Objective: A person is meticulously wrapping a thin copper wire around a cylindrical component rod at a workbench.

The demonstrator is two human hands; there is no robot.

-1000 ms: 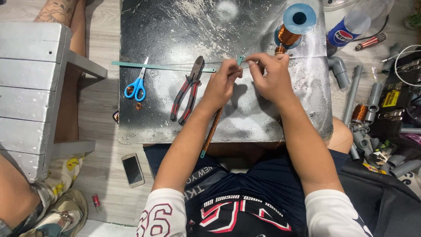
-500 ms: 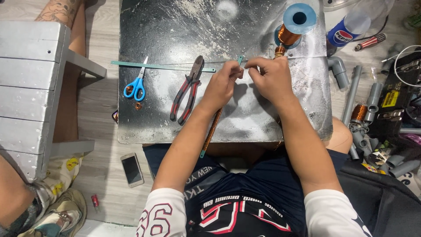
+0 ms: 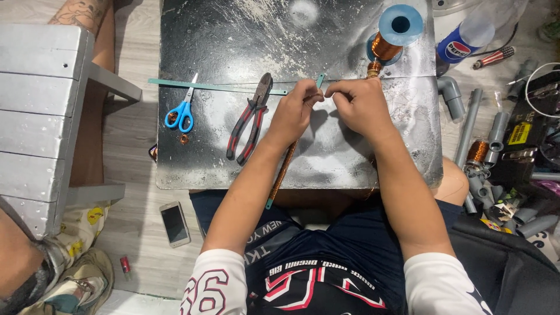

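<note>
Two hands meet mid-bench here, both pinched on the same thin teal strip (image 3: 320,80) w/ copper wire on it. The left hand (image 3: 293,111) is clenched around the wound part, a long copper-wrapped stick (image 3: 282,172) that runs back under the forearm toward the lap, prob so the long end stays out of the way. The right hand (image 3: 359,102) grips right beside it, fingertips nearly touching the left's, I think holding the wire taut, tho the wire itself is too fine to see from up here.

The wire spool (image 3: 392,32), blue w/ copper on it, stands upright at the far right of the dark metal bench (image 3: 233,35), just past the right hand, so the feed has a short straight run.

Tools are parked left of the work, within reach but apart from it: red-handled pliers (image 3: 249,119) just beside the left hand, blue scissors (image 3: 183,111) further left, and another long teal strip (image 3: 216,86) lying flat across above both.

Off the bench: a phone (image 3: 174,223) on the floor at left, grey pipe bits (image 3: 466,125) piled at right, and a plastic bottle (image 3: 469,32) at the top right corner.
</note>
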